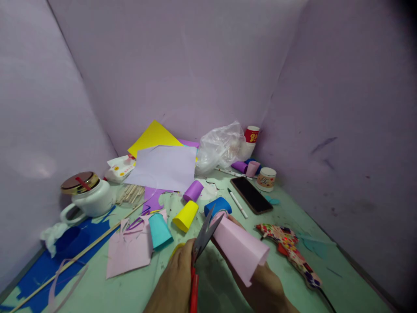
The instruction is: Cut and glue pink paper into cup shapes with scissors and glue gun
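Note:
My left hand (179, 271) is closed on a pair of scissors (204, 238) with red handles. Their blades stand apart and point away from me, near the far end of the pink paper-covered cup (239, 248). My right hand (265, 282) grips that cup from below and behind, so most of its fingers are hidden. The cup lies tilted, with a loose flap of pink paper at its near end. Just beyond the blades lies a blue cup (218, 206). A yellow cup (185, 216), a turquoise cup (160, 231) and a purple cup (193, 191) rest on their sides nearby.
Pink paper (128, 256), a long stick (87, 248) and a white lidded mug (94, 200) are on the left. Paper sheets (166, 167) and a plastic bag (220, 148) lie behind. A phone (250, 194), a marker (237, 203) and a patterned glue gun (289, 252) lie right.

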{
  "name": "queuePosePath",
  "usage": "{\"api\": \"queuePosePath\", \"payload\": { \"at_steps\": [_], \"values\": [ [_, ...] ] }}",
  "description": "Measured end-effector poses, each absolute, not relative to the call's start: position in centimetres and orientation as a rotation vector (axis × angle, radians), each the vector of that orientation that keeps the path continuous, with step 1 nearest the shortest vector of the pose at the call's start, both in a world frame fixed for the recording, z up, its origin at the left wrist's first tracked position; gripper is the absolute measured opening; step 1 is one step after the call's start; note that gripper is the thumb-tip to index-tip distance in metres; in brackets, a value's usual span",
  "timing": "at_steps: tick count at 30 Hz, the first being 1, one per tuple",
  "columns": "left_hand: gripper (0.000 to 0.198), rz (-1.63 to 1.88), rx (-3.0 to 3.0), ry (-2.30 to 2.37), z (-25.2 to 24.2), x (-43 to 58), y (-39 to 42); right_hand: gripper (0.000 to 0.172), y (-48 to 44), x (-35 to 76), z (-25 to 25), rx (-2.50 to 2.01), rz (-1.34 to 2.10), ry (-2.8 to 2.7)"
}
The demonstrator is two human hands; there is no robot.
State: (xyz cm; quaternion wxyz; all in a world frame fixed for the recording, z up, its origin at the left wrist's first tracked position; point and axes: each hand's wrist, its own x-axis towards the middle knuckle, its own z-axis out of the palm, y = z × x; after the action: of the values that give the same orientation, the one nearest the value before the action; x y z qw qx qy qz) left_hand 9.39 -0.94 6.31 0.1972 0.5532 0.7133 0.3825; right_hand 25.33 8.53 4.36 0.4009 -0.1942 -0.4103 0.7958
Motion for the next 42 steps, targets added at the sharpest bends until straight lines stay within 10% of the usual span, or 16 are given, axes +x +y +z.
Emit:
{"api": "queuePosePath", "payload": {
  "at_steps": [42],
  "values": [
    [0.054, 0.745, 1.633, 2.125, 5.2, 9.4, -1.0, 0.095, 10.0, 25.6, 3.4, -0.573, 1.827, -1.198]
  ]
}}
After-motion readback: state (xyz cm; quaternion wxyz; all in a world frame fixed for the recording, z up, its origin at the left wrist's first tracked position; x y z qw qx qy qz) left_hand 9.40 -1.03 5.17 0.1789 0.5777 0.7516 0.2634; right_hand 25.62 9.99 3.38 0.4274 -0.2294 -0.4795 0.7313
